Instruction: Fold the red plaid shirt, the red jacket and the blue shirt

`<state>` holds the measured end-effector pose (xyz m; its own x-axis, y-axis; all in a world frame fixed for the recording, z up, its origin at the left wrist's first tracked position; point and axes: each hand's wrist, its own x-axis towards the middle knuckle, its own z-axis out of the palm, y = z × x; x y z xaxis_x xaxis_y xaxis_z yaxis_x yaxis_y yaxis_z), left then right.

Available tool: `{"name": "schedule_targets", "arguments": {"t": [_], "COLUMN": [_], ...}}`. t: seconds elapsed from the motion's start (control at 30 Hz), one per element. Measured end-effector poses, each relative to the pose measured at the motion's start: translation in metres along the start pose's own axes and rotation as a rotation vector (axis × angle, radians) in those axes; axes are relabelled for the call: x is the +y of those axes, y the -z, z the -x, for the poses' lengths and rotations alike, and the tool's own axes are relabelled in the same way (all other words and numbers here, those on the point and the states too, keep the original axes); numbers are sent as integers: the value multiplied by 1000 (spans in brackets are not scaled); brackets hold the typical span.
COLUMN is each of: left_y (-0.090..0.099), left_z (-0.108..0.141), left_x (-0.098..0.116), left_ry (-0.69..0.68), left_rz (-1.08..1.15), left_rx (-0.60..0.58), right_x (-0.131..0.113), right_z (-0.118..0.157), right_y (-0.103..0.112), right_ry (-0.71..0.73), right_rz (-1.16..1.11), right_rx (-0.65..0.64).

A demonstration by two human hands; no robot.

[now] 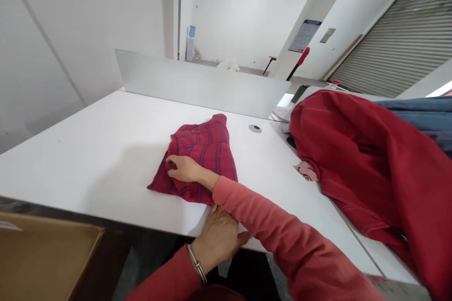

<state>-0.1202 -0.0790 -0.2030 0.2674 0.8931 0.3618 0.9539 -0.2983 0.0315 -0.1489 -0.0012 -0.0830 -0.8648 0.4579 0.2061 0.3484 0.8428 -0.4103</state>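
Red plaid cloth (203, 155) is lying soft and limp on the counter (88, 169), best taken by its fold (160, 183), where the right hand (181, 169) is curling, grip unclear, left hand (215, 240) resting apart.

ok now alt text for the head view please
A person's right hand rests on a bunched red plaid cloth on a white table. The left hand, with a metal bangle at its wrist, sits at the table's near edge, just below the cloth. A red jacket lies heaped to the right.
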Motion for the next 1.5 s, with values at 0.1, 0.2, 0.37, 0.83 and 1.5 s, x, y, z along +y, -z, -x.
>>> {"name": "schedule_targets", "arguments": {"t": [0.1, 0.2, 0.37, 0.83, 1.5], "left_y": [1, 5, 20, 73, 83], "left_z": [3, 9, 29, 34, 32], "left_x": [-3, -10, -32, -99, -139], "left_ry": [-19, -39, -117, 41, -97], "left_rz": [1, -20, -25, -771, -762], "left_rx": [11, 79, 402, 551, 453], "right_x": [15, 34, 85, 150, 126], "right_z": [12, 38, 85, 121, 140], "right_y": [-3, 9, 4, -71, -47], "right_ry": [75, 141, 112, 219, 2], "right_rz": [-135, -246, -76, 467, 448], "right_rx": [54, 216, 491, 693, 210]}}
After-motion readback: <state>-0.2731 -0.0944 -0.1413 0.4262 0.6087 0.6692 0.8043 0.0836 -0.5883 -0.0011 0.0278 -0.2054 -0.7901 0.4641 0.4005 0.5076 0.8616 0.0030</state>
